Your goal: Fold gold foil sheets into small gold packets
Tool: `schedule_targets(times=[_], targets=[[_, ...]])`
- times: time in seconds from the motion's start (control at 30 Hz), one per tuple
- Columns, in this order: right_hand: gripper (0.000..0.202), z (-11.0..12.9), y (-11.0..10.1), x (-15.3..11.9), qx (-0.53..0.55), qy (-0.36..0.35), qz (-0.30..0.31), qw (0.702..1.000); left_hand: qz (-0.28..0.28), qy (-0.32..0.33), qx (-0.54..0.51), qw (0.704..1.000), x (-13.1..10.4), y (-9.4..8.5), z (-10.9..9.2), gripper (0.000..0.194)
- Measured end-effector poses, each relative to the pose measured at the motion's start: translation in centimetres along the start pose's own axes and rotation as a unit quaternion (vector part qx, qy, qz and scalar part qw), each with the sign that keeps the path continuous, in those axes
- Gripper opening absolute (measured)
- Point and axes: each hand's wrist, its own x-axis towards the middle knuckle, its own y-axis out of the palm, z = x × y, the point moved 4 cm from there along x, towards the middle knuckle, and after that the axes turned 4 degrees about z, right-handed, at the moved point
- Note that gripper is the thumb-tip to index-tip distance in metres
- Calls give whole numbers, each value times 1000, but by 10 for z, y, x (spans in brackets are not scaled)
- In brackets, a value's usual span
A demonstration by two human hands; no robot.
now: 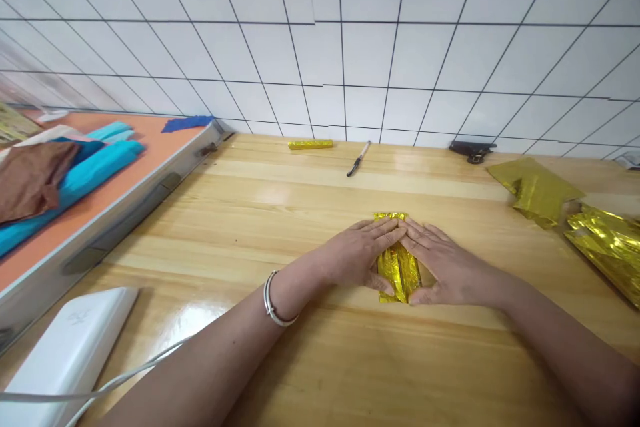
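A folded piece of shiny gold foil (397,267) lies flat on the wooden table (250,227), with a lengthwise seam down its middle. My left hand (357,254) rests on its left side, fingers stretched out flat. From the other side my right hand (440,264) presses on the foil's right part, its fingers also straight. The fingertips of both hands meet near the foil's far end, and both thumbs lie near its close end. Part of the foil is hidden under the fingers.
By the tiled wall (370,47) lie a narrow gold strip (310,144), a pen (359,159) and a black clip-like object (473,150). Gold sheets (540,190) and crumpled gold foil (610,244) sit at right. A white power bank (75,347) with cables and an orange surface (145,150) holding folded cloths occupy the left.
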Motion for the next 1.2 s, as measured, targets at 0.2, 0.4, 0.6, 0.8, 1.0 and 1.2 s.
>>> schedule_targets(times=[0.2,0.4,0.6,0.8,1.0,1.2], targets=[[94,15,-9,-10,6,1,-3,1000,10,7,16,1000,2,5,2,97],[76,50,0,-56,31,8,19,999,24,5,37,999,2,5,1,85],[70,69,-7,-91,58,-29,28,997,23,2,38,999,1,5,0,84],[58,27,-39,-38,80,4,-50,996,16,14,35,999,2,7,2,88],[50,-14,-30,18,71,5,-56,996,15,0,32,999,1,6,1,86],[60,-21,-12,16,14,3,-58,998,38,-26,45,998,-1,6,-6,82]])
